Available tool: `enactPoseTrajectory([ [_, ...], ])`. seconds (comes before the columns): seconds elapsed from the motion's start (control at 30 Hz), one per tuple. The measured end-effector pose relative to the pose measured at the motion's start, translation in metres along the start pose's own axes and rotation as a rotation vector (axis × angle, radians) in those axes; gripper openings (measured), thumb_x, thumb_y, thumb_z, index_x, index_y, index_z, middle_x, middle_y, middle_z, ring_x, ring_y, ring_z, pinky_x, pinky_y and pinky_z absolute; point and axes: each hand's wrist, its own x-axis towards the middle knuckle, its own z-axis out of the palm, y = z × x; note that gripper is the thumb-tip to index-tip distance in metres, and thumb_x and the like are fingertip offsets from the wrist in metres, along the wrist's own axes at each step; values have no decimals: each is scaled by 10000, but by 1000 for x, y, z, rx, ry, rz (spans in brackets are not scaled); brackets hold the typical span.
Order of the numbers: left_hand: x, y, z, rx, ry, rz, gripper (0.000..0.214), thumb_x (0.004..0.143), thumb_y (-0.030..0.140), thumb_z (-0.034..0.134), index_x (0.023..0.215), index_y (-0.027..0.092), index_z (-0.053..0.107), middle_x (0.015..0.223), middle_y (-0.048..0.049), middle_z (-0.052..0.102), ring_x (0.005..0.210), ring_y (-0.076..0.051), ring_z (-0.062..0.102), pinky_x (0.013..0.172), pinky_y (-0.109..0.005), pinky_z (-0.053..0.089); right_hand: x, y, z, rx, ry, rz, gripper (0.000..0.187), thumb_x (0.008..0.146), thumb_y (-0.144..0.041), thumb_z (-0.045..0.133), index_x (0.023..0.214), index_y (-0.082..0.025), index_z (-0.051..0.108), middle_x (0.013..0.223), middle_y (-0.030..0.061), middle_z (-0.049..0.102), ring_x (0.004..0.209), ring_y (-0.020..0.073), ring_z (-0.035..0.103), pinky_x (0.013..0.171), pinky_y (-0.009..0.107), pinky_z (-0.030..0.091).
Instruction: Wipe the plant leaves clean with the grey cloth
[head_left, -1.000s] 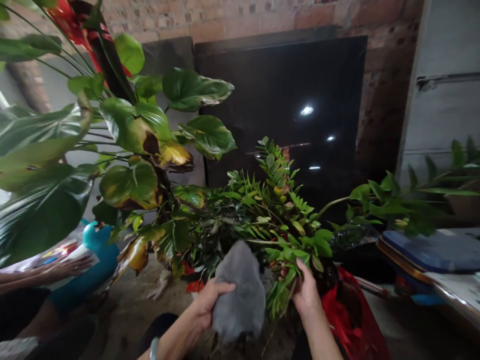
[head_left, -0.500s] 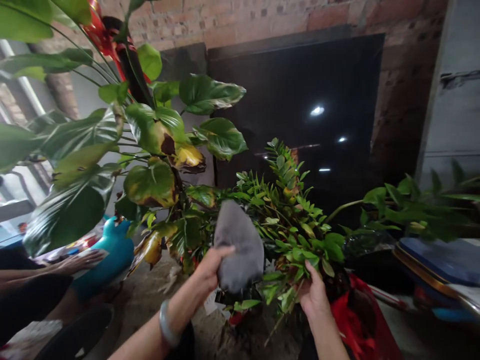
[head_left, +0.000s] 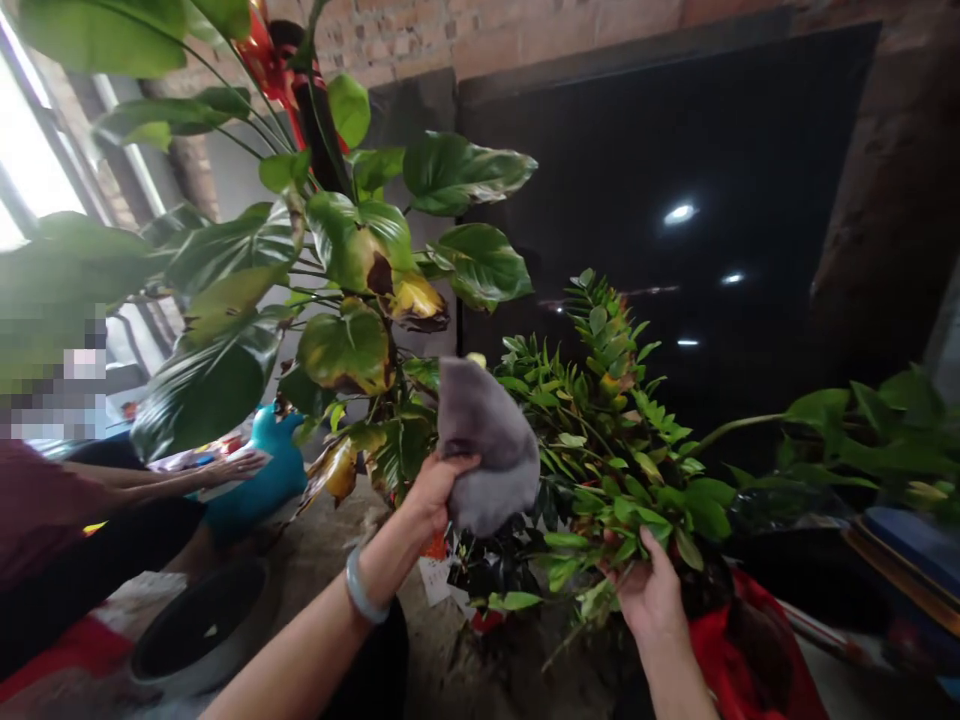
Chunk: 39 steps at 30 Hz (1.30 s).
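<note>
The left hand (head_left: 433,492) grips a grey cloth (head_left: 486,447) against the leafy plant (head_left: 600,420), while the right hand (head_left: 651,592), nearer, seemingly clasps its lower stems.

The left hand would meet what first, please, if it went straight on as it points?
Probably the small-leaved plant: the left hand points up and forward, grey cloth leading toward its fronds; depth is unclear.

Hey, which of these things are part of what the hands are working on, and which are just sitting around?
In use: grey cloth in the left hand; small-leaved plant, stem gripped by the right hand.
Lying about: big-leaved plant; black basin; red bag; dark panel.
</note>
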Motion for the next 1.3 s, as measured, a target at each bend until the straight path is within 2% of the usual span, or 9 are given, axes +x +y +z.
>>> enactPoseTrajectory([
  [0.17,-47,-50,-40,96,-160,-322,315,412,161,734,716,133,659,602,-63,713,567,-232,654,584,-335,512,-1,4,4,-36,13,-53,284,503,-215,708,773,-205,621,612,-56,687,481,153,607,530,304,518],
  [0.3,-53,-2,-54,-20,-114,-113,419,432,159,771,835,130,659,690,-70,732,604,-234,674,596,-324,530,3,5,6,-71,23,-114,237,533,-242,680,754,-209,603,571,-70,660,448,150,586,568,341,535],
  [0.47,1,47,-66,-92,177,151,313,513,117,742,807,139,637,618,-19,706,516,-177,647,550,-278,534,7,12,10,-99,69,-164,207,562,-257,650,756,-210,596,565,-66,656,448,156,585,519,335,520],
  [0.57,5,17,-78,-38,211,-8,241,517,100,738,737,115,640,561,-57,696,472,-200,638,515,-305,531,10,16,10,-96,61,-171,229,558,-272,660,770,-220,591,582,-74,660,454,162,589,517,344,514],
  [0.73,-49,-39,-102,-4,54,-359,192,509,117,731,679,146,646,598,-99,721,542,-240,669,555,-343,544,13,18,4,-132,47,-156,255,554,-277,678,787,-224,587,580,-68,659,479,167,599,514,334,500],
  [0.87,-63,1,-103,-88,85,-221,245,507,99,723,740,132,653,628,-101,728,541,-253,672,542,-353,545,15,16,0,-136,33,-192,273,550,-302,688,792,-225,589,580,-67,654,475,175,592,524,350,496],
  [1.03,-9,60,-83,-179,161,99,236,601,61,663,822,144,657,629,-37,724,504,-199,663,518,-288,553,12,10,2,-125,14,-123,236,570,-344,663,757,-222,585,558,-49,664,466,180,598,468,326,477],
  [1.17,11,25,-82,-189,266,-162,148,691,100,632,833,137,621,481,-1,662,405,-178,620,456,-265,534,4,12,10,-147,-34,-89,269,586,-420,662,747,-219,582,545,-35,668,456,186,601,446,317,467],
  [1.3,-30,-44,-107,-194,226,-489,233,670,152,667,892,98,625,506,-67,685,453,-252,655,507,-354,564,-3,12,2,-218,-85,-73,384,565,-530,691,764,-217,591,536,-32,658,450,175,588,458,311,472],
])
